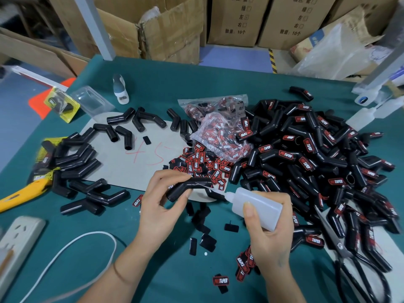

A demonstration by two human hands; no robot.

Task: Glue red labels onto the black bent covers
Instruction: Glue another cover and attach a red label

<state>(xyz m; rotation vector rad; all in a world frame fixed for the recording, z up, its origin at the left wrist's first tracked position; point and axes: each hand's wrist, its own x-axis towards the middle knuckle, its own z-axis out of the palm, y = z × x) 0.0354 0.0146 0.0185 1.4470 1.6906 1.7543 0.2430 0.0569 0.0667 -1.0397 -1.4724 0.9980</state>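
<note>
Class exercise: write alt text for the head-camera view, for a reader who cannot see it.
A person's left hand holds a black bent cover while the right hand points a glue bottle at it above a green table. Loose red labels lie just beyond; labelled covers are heaped right, unlabelled covers left.

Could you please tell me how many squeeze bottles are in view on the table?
3. One glue bottle is gripped in the right hand, its nozzle near the cover that the left hand holds. Two more bottles lie at the table's far right edge.
</note>
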